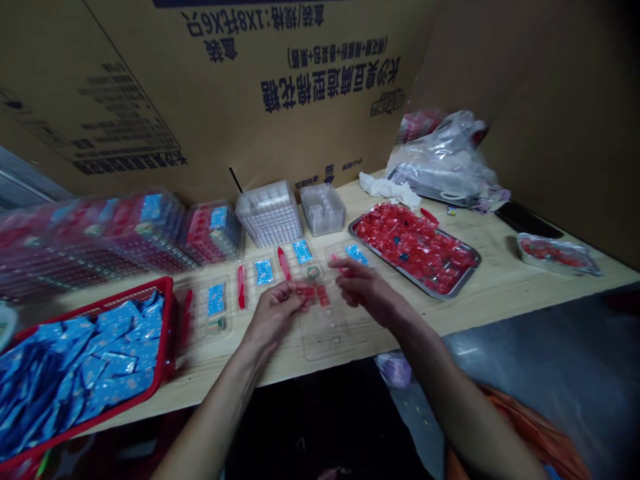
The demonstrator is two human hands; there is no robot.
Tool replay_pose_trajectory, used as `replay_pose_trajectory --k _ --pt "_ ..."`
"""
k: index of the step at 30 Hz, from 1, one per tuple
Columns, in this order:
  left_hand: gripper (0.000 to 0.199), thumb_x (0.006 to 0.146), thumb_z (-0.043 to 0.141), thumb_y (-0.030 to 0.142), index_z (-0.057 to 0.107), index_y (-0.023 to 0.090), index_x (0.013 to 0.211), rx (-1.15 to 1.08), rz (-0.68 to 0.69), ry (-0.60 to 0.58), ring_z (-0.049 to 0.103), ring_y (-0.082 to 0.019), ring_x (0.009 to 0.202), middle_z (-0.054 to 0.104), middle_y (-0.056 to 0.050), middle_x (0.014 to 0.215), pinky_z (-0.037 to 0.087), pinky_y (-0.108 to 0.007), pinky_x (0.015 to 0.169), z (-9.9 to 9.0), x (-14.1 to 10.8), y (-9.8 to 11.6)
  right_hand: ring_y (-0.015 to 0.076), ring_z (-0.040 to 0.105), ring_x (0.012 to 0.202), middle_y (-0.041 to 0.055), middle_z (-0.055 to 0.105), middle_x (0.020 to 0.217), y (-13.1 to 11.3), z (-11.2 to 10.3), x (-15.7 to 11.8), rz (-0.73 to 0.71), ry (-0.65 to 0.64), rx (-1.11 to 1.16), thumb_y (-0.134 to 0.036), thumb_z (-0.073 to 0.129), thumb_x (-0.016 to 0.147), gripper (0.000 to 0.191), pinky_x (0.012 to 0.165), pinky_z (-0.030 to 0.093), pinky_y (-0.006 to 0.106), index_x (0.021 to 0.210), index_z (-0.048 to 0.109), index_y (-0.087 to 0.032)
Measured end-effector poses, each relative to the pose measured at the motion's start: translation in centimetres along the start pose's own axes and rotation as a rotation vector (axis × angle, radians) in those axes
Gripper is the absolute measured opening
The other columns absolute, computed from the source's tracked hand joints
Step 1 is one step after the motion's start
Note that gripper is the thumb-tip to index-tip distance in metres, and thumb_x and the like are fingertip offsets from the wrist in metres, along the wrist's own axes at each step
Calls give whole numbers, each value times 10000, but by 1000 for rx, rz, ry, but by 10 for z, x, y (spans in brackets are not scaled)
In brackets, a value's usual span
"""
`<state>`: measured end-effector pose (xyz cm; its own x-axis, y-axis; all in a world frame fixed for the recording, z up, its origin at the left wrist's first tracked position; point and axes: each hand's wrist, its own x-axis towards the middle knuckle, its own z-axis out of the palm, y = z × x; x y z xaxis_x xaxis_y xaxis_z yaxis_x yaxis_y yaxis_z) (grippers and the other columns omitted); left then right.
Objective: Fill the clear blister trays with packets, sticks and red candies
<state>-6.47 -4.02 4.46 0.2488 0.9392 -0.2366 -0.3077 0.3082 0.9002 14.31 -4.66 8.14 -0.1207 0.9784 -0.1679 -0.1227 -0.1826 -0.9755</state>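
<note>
My left hand (pixel 277 312) pinches a red wrapped piece (pixel 306 292) over the table, thumb and fingertips together. A second red piece (pixel 323 295) lies just right of it, above a clear plastic tray (pixel 327 333). My right hand (pixel 367 290) hovers to the right with its fingers stretched out and apart; nothing shows in it. Behind the hands, clear trays hold blue packets (pixel 302 251) and red pen-like sticks (pixel 284 263). The metal tray (pixel 440 291) at the right is heaped with red wrapped pieces (pixel 415 243).
A red basket (pixel 169 333) of blue packets stands at the left. Filled tray stacks (pixel 213 233) and empty tray stacks (pixel 269 217) line the cardboard wall (pixel 225 127). Plastic bags (pixel 450 163) lie at the back right, a covered container (pixel 555 252) at the far right.
</note>
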Motion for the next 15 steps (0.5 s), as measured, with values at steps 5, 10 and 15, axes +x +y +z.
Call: replay_pose_trajectory --k 5,10,15 --pt "259 614 779 214 684 133 840 241 92 -80 564 -86 623 672 8 698 413 -192 607 7 8 10 138 527 716 18 615 793 7 25 10 -300 -271 -814 -158 516 897 108 675 371 265 907 623 -160" --pt "286 591 755 241 659 133 838 328 91 -15 543 -94 547 638 21 618 396 -205 541 9 11 15 151 527 742 28 601 764 -1 29 19 -265 -308 -997 -143 466 906 187 704 357 273 748 564 -167" --pt "353 575 769 229 625 128 881 59 -56 -60 471 -65 455 588 44 558 352 -182 460 15 15 20 79 302 483 -53 403 588 -4 28 22 132 -338 -434 -360 472 911 275 463 215 224 695 473 -190"
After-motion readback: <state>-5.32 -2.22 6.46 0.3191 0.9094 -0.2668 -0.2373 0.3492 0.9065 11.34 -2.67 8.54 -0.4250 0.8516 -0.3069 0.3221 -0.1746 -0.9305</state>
